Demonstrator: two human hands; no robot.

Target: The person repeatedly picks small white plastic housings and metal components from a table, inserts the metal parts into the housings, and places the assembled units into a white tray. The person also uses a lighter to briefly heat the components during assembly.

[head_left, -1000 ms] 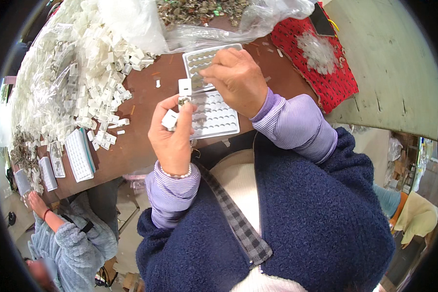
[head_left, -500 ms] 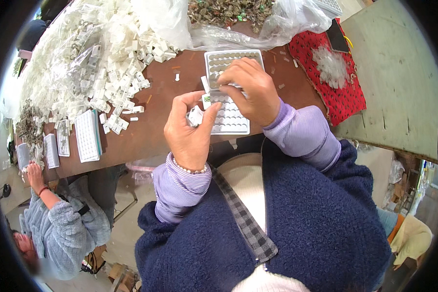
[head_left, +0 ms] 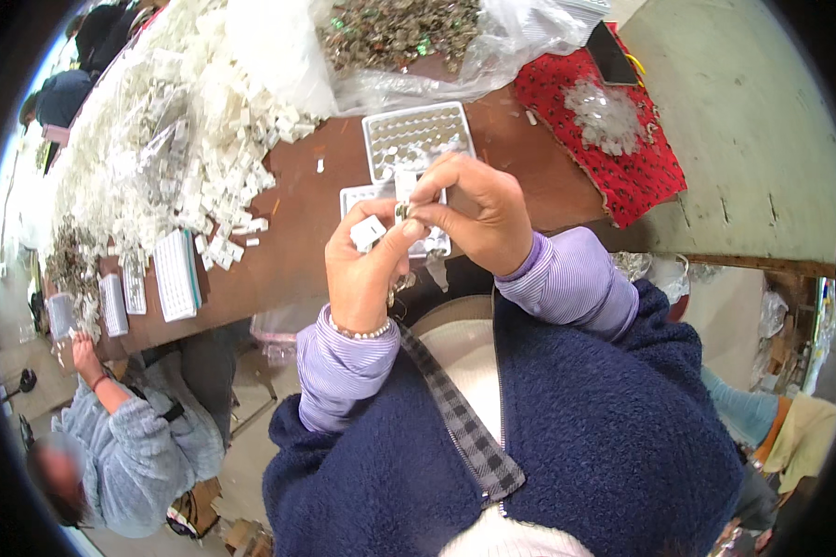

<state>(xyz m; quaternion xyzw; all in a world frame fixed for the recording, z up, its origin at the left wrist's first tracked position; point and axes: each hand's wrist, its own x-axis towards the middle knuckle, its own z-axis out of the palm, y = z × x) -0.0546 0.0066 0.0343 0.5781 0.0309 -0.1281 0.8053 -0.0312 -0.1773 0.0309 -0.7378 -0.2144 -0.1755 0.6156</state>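
Observation:
My left hand [head_left: 367, 269] is closed with a small white plastic casing [head_left: 368, 234] tucked in its fingers. Between its thumb and forefinger it also pinches a second white piece [head_left: 405, 183], which stands upright and shows a small dark part at its lower end. The fingertips of my right hand [head_left: 478, 209] meet that dark part in a pinch; whatever they hold is too small to make out. Beyond both hands lies a white tray [head_left: 416, 110] with rows of round button-like pieces. Another white tray [head_left: 355, 195] is partly hidden beneath the hands.
White casings [head_left: 195, 176] are heaped to the left. Behind, small metallic parts [head_left: 399, 37] lie in a clear plastic bag [head_left: 297, 56]. On the right a red cloth [head_left: 646, 186] bears translucent pieces [head_left: 604, 116] and a phone [head_left: 611, 54]. A co-worker [head_left: 149, 446] sits at the left.
My right hand has come from over the far tray to meet the left hand's fingertips. The upright white piece is now between both hands. The whole view has shifted slightly.

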